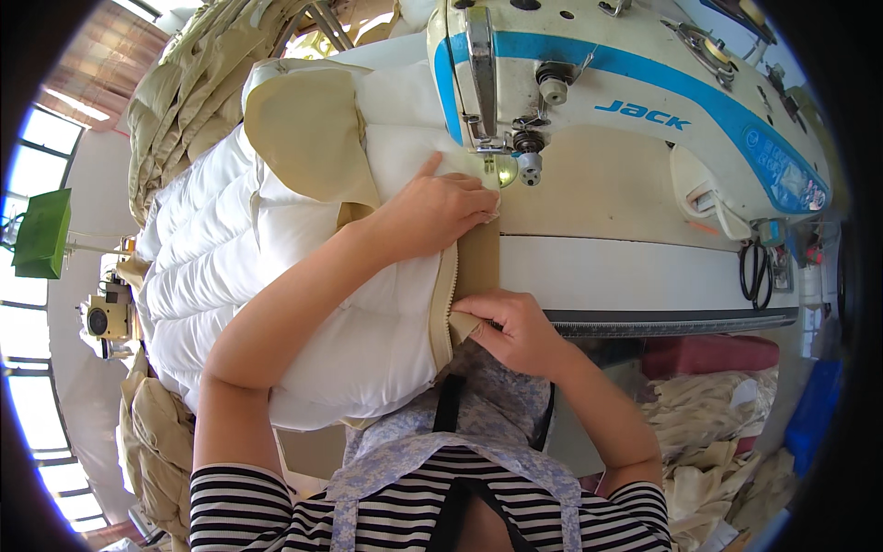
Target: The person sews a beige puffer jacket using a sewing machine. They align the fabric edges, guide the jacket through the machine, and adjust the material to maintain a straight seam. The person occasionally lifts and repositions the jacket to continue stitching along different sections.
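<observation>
A puffy white quilted garment piece (207, 255) lies before me, left of a Jack sewing machine (635, 90). Along its right edge runs a beige zipper tape (445, 297) beside a tan fabric strip (479, 259). My left hand (448, 207) presses on the garment close to the presser foot (489, 162), its fingertips curled at the edge. Nearer my body, my right hand (514, 328) pinches the strip's folded lower end between thumb and fingers. A loose beige fabric flap (303, 131) lies on the white quilting.
A ruler strip (662, 323) runs along the table's front edge. Black-handled scissors (755, 276) lie at the right. Beige garments (193, 90) are piled at the back left, with more fabric (710, 407) below the table at right. Another machine (110, 314) stands far left.
</observation>
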Demonstrator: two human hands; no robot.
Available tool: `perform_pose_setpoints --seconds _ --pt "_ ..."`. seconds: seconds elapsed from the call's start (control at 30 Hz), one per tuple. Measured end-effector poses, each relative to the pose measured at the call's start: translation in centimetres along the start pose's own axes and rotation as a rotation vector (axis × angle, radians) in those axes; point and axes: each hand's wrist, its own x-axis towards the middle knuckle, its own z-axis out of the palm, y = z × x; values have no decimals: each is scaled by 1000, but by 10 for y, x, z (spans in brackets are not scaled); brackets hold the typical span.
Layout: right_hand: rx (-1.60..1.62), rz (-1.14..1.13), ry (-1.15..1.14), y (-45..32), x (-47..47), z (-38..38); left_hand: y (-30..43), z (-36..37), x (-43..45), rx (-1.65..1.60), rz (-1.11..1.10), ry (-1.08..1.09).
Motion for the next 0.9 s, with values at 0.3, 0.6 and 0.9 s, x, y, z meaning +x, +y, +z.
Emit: perform_pose_setpoints --seconds 0.3,0.6,0.9 --pt "-546 -611 -58 13 -9 51 67 7 -49 -54 -539 -495" --pt "-469 -345 12 -1 -42 82 90 -37 -115 -564 -778 434" --pt "-350 -456 114 -10 -69 62 111 -24 -73 305 12 -147"
